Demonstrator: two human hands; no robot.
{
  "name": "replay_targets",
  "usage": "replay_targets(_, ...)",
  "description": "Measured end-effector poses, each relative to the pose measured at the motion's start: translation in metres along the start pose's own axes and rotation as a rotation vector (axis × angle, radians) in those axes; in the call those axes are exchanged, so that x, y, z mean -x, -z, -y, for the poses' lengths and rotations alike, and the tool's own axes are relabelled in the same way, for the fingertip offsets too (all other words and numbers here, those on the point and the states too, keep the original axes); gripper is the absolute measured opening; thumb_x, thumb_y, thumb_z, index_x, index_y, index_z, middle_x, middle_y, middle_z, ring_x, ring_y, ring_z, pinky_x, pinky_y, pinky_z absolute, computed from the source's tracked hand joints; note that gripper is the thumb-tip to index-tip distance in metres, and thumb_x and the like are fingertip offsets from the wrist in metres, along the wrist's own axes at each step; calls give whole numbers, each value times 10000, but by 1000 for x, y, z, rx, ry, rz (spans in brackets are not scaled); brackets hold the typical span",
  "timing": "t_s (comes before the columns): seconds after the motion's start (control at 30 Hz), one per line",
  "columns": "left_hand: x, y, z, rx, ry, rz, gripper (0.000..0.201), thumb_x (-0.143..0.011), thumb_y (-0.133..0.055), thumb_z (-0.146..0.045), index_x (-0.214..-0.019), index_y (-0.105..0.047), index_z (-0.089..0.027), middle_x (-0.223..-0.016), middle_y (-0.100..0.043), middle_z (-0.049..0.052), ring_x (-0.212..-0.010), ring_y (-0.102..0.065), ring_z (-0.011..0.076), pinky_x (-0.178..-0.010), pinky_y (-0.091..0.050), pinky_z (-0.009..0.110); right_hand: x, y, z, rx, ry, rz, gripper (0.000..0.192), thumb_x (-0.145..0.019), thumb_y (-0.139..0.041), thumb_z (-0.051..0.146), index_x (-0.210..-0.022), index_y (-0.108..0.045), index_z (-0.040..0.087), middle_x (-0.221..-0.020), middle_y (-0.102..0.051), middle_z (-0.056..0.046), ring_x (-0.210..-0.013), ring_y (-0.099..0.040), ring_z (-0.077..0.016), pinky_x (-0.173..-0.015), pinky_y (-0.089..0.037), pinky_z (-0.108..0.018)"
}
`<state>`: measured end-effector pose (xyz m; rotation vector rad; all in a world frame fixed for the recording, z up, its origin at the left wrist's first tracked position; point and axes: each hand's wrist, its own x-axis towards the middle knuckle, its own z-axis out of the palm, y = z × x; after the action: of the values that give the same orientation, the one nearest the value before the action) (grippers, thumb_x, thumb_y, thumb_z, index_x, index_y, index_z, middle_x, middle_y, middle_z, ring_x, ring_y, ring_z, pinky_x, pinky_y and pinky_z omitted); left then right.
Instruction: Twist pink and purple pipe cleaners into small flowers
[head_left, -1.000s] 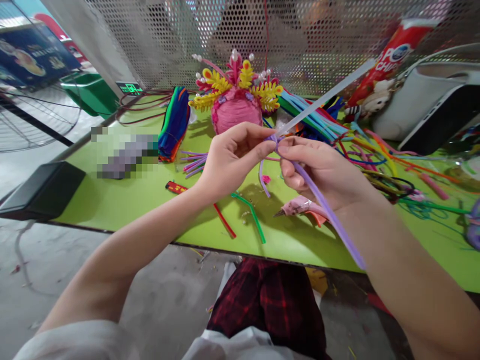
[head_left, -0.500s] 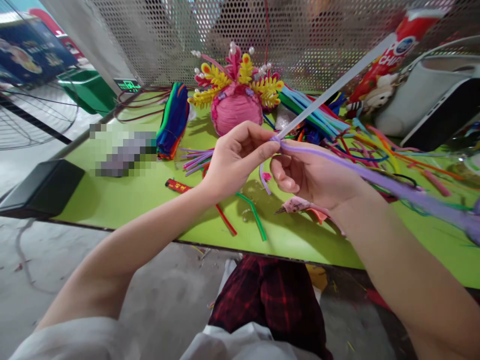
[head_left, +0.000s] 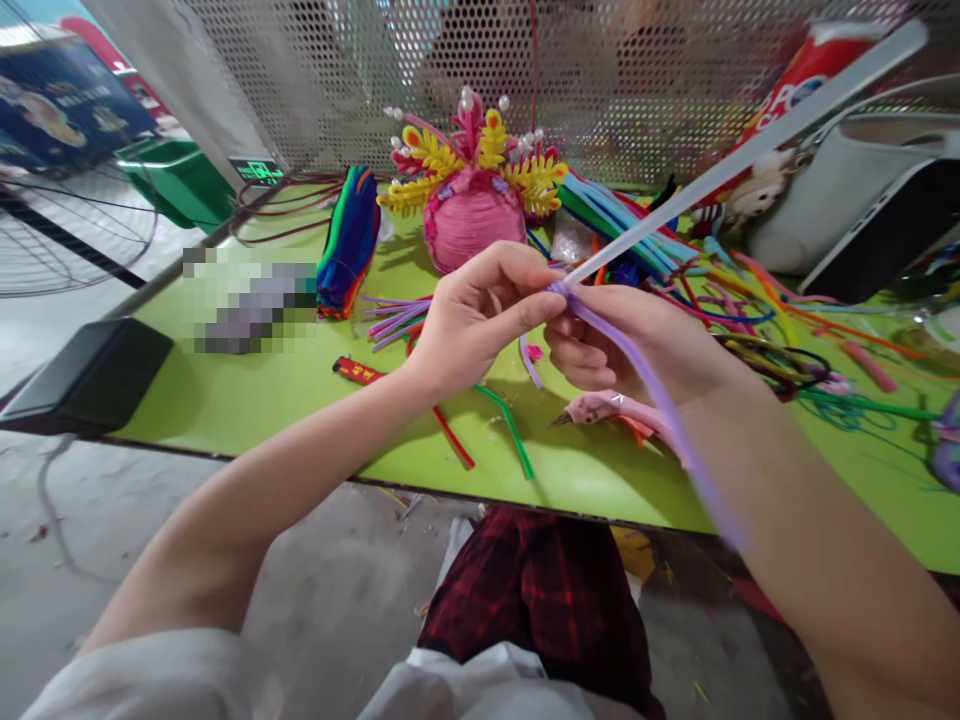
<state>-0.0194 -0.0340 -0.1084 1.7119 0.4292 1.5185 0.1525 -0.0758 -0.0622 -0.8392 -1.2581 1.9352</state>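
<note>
My left hand (head_left: pixel 484 315) pinches a purple pipe cleaner (head_left: pixel 634 360) where it wraps round the lower end of a long translucent white stick, which looks like a glue stick (head_left: pixel 750 150). Closed beside it, my right hand (head_left: pixel 626 335) has its fingertips at the same joint and its other fingers curled under. The stick slants up to the right from between both hands. The pipe cleaner's loose length hangs down across my right wrist, blurred at its end. My fingers partly hide the wrapped part.
Behind my hands stands a pink wrapped ball (head_left: pixel 472 225) with yellow sprigs and pearls. Pipe cleaner bundles (head_left: pixel 349 240) lie around it. A green bent piece (head_left: pixel 514 440) and a pink metal-tipped tool (head_left: pixel 596 408) are near the front edge. A black box (head_left: pixel 94 375) sits left.
The white stick has tilted lower to the right and reaches farther across the view. The pipe cleaner's loose length has swung from the right down over my right wrist. My right fingers have curled in.
</note>
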Motion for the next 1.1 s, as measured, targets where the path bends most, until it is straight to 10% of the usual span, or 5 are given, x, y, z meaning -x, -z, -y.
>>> replay_targets(0.23,-2,0,5,76,-3,-27,203,-826,-860,-402,-888,-728,-261,-888,-718,-33,-828,-692,71,-781,-604,201,-5,-9,0,-84,83,-107,332,-946,-701,345,-725,-508,189,-551,-324,87,-428,-190,-25,-386,-143,-175)
replay_targets(0.53,3,-8,-4,233,265,-22,351,-792,-882,-430,-828,-603,-220,-729,-636,-65,-629,-597,45,-608,-533,180,-4,-8,-13,280,437,-342,271,-964,-671,302,-727,-571,217,-603,-497,39,-504,-428,-70,-487,-351,-221)
replay_targets(1.1,-9,9,-12,53,263,144,243,-859,-812,-377,-1021,-679,-253,-721,-669,-36,-601,-662,103,-579,-583,249,8,0,-2,629,471,-428,227,-888,-749,159,-729,-597,212,-710,-532,18,-651,-468,-100,-593,-402,-259)
